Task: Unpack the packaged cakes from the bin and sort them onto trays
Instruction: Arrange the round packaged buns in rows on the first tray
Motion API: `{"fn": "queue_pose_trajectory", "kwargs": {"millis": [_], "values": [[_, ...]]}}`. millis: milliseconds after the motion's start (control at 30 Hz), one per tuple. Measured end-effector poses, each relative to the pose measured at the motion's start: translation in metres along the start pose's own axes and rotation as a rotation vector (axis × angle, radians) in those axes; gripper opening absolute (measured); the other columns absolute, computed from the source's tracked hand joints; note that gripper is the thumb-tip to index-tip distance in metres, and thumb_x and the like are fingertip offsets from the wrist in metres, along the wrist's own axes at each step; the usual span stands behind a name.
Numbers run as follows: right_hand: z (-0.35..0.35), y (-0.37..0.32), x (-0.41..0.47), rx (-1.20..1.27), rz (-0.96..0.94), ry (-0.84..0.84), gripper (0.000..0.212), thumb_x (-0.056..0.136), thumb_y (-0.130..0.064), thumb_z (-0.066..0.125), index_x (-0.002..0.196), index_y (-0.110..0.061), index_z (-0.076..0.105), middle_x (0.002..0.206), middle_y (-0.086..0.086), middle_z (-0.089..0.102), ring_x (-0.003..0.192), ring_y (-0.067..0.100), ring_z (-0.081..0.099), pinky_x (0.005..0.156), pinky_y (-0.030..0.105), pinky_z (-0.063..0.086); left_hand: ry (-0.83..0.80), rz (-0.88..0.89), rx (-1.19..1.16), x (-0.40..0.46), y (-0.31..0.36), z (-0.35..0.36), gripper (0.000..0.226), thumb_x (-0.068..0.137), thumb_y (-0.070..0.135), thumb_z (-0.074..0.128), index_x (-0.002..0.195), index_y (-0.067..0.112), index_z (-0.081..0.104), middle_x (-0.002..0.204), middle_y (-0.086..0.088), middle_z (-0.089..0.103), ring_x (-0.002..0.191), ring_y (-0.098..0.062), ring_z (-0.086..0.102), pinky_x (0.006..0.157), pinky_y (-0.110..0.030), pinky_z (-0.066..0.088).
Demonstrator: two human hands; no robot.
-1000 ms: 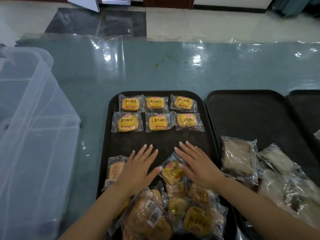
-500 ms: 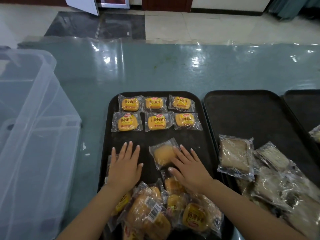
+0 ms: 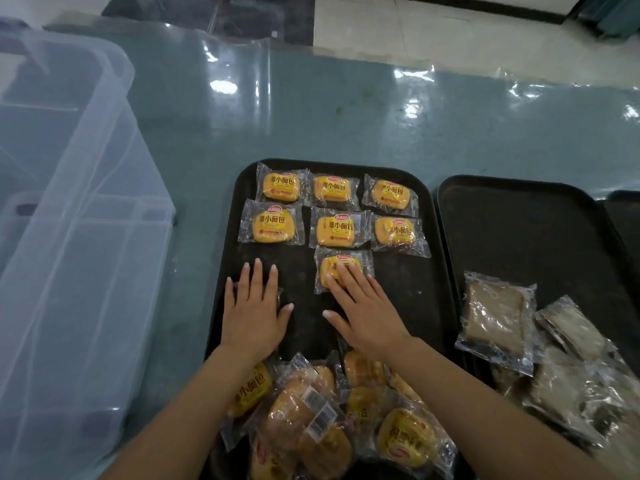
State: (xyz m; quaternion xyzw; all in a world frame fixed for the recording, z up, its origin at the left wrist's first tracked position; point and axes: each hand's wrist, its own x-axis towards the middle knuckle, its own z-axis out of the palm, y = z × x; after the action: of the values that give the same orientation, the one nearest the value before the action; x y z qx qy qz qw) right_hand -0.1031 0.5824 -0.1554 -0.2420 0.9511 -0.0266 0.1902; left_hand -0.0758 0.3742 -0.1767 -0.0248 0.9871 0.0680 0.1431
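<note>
On the left black tray (image 3: 419, 299), several yellow packaged cakes lie in two neat rows (image 3: 334, 211) at the far end. A seventh yellow cake (image 3: 332, 268) lies just below the middle of the second row; my right hand (image 3: 363, 311) presses on it with straight fingers. My left hand (image 3: 252, 315) lies flat on another clear packet (image 3: 275, 294) at the tray's left side, mostly hiding it. A loose pile of yellow cakes (image 3: 332, 420) fills the near end of the tray.
A clear plastic bin (image 3: 69, 237) stands at the left on the blue-green table. A second black tray (image 3: 526, 237) at the right holds brown packaged cakes (image 3: 495, 317) near its front. A third tray's edge (image 3: 627, 216) shows at far right.
My right hand has slid a yellow cake from the pile forward to a spot under the second row. My left hand has moved forward and left, pushing a packet under its palm.
</note>
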Motion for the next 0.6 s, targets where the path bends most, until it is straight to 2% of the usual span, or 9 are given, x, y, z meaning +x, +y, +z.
{"fn": "queue_pose_trajectory", "kwargs": {"millis": [100,200,300,433,500,600], "values": [[-0.001,0.001,0.006,-0.022,-0.013,0.004,0.066,0.089,-0.063,0.001,0.144,-0.031,-0.015,0.156,-0.004,-0.022,0.142,0.016,-0.027,0.118,0.037,-0.008,0.050,0.016,-0.072,0.002,0.000,-0.001,0.074,0.096,0.057,0.023,0.152,0.016,-0.002,0.159,-0.010,-0.004,0.146,-0.025,-0.009,0.116,-0.046,-0.005],[-0.004,0.002,0.007,-0.002,-0.014,0.006,0.066,0.093,-0.061,0.008,0.148,-0.030,-0.010,0.155,-0.005,-0.021,0.142,0.015,-0.026,0.116,0.035,-0.011,0.057,0.024,-0.128,-0.004,-0.004,-0.002,0.075,0.096,0.056,0.026,0.151,0.016,-0.004,0.160,-0.007,-0.005,0.145,-0.021,-0.011,0.117,-0.043,-0.006],[-0.004,0.001,0.000,-0.002,-0.032,0.064,0.065,0.094,-0.059,0.009,0.152,-0.029,0.003,0.157,-0.006,-0.013,0.143,0.014,-0.022,0.117,0.036,-0.008,0.078,0.003,-0.235,-0.020,-0.009,-0.007,0.084,0.092,0.057,0.042,0.152,0.020,-0.005,0.160,-0.004,0.003,0.146,-0.020,0.000,0.118,-0.038,0.005],[0.003,-0.005,-0.018,0.040,-0.060,0.104,0.067,0.095,-0.060,0.004,0.152,-0.028,0.014,0.157,-0.007,-0.004,0.145,0.014,-0.015,0.117,0.035,-0.003,0.167,-0.048,-0.254,-0.044,-0.011,-0.011,0.094,0.076,0.063,0.062,0.148,0.019,0.020,0.146,-0.002,0.034,0.131,-0.021,0.030,0.107,-0.034,0.030],[0.005,-0.007,-0.028,0.056,-0.076,0.102,0.067,0.095,-0.060,0.002,0.152,-0.028,0.016,0.158,-0.007,-0.001,0.146,0.013,-0.013,0.118,0.035,0.000,0.151,-0.059,-0.246,-0.052,-0.011,-0.009,0.090,0.073,0.062,0.067,0.141,0.016,0.031,0.140,-0.004,0.039,0.126,-0.021,0.035,0.103,-0.033,0.034],[0.004,-0.010,-0.037,0.043,-0.097,0.073,0.065,0.094,-0.060,0.001,0.151,-0.031,0.011,0.158,-0.007,-0.003,0.145,0.012,-0.016,0.117,0.033,-0.006,0.146,-0.066,-0.330,-0.057,-0.011,-0.011,0.073,0.078,0.047,0.069,0.135,0.017,0.036,0.138,-0.002,0.041,0.124,-0.019,0.038,0.099,-0.029,0.037]]}}
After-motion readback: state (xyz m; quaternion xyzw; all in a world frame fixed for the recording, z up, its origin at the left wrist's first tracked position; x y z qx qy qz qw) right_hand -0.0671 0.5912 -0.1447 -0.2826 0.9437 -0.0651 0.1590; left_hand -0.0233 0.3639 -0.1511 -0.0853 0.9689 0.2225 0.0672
